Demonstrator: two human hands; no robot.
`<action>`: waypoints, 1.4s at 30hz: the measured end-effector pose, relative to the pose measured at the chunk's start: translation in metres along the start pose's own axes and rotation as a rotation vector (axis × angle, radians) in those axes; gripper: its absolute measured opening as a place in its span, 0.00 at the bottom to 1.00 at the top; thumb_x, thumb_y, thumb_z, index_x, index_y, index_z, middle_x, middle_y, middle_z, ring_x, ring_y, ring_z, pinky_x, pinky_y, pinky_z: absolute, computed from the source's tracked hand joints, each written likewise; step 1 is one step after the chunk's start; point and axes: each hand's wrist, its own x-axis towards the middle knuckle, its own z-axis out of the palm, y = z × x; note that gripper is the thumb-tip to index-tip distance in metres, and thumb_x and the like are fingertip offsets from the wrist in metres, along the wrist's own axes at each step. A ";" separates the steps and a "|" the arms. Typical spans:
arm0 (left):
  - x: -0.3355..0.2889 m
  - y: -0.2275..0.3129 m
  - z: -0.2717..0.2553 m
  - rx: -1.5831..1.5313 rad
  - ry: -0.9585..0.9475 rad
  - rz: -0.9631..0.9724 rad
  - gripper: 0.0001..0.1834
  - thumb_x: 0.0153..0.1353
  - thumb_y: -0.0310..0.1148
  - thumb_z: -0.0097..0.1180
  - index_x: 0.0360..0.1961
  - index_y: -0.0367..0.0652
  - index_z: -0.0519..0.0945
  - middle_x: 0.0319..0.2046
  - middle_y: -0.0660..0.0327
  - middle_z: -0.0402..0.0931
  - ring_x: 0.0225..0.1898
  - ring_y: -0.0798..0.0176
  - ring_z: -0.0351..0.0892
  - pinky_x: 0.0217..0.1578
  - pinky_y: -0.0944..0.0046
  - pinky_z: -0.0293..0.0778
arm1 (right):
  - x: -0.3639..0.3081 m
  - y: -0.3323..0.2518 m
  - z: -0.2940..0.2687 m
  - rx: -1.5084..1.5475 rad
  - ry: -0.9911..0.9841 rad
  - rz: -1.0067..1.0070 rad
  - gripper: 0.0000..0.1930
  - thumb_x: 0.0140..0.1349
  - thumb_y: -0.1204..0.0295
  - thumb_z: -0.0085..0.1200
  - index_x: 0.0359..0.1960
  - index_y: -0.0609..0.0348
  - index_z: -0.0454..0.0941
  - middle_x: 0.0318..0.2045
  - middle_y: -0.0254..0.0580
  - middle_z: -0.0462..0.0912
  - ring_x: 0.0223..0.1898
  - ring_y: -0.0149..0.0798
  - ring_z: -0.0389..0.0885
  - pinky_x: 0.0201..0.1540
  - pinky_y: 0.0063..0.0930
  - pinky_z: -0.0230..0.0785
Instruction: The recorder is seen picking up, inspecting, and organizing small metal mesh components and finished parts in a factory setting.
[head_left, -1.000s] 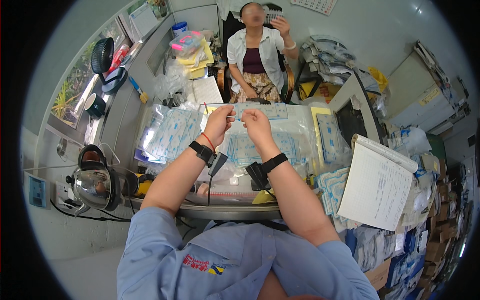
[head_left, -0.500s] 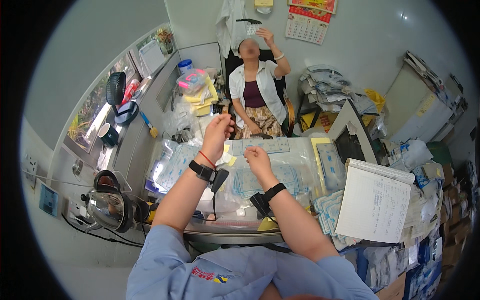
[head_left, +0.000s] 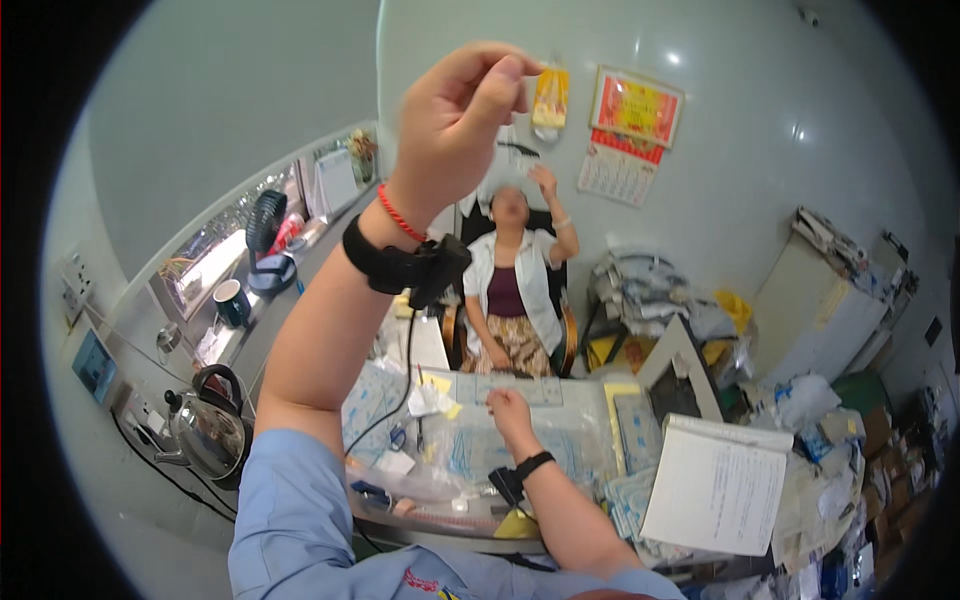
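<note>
My left hand (head_left: 455, 125) is raised high, its thumb and fingers pinched together. A red cord and a black strap with a small dark device (head_left: 437, 272) circle that wrist. My right hand (head_left: 511, 418) is closed low over the desk, near a blue-patterned flat panel (head_left: 530, 391) at its far side. What either hand holds, if anything, is too small to make out. Under a clear plastic sheet nearer me lie several blue-patterned pieces (head_left: 480, 455). A black strap with a device (head_left: 507, 485) sits on my right wrist too.
Across the desk a seated person (head_left: 515, 285) leans back, one hand raised near a dark-edged object. An open notebook (head_left: 715, 490) lies at right, beside stacked blue-patterned pieces. A metal kettle (head_left: 210, 435) stands at left, below a mug (head_left: 231, 303) and a fan (head_left: 268, 240) on the ledge.
My left hand has risen well above the desk, still pinched. My right hand stays low and closed over the desk. The whole view has tilted upward, showing more wall.
</note>
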 end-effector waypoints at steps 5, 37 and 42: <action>0.047 0.042 0.014 -0.175 -0.033 0.073 0.13 0.67 0.37 0.46 0.38 0.38 0.78 0.23 0.67 0.73 0.25 0.77 0.67 0.28 0.76 0.65 | -0.012 -0.014 -0.005 0.012 -0.014 0.011 0.09 0.61 0.71 0.51 0.37 0.65 0.75 0.31 0.38 0.79 0.32 0.32 0.75 0.38 0.25 0.69; -0.371 -0.028 0.016 -0.521 0.296 -1.696 0.09 0.65 0.35 0.45 0.31 0.46 0.75 0.23 0.72 0.70 0.22 0.78 0.65 0.23 0.77 0.61 | -0.015 -0.036 0.011 0.211 -0.144 0.031 0.09 0.63 0.75 0.48 0.42 0.66 0.73 0.28 0.35 0.78 0.29 0.28 0.74 0.35 0.21 0.67; -0.376 -0.025 0.016 -0.573 0.311 -1.748 0.08 0.64 0.35 0.47 0.31 0.46 0.75 0.24 0.72 0.70 0.23 0.77 0.66 0.24 0.77 0.62 | -0.020 -0.031 0.011 0.181 -0.046 0.022 0.09 0.61 0.76 0.50 0.41 0.66 0.73 0.25 0.36 0.78 0.28 0.27 0.75 0.32 0.21 0.66</action>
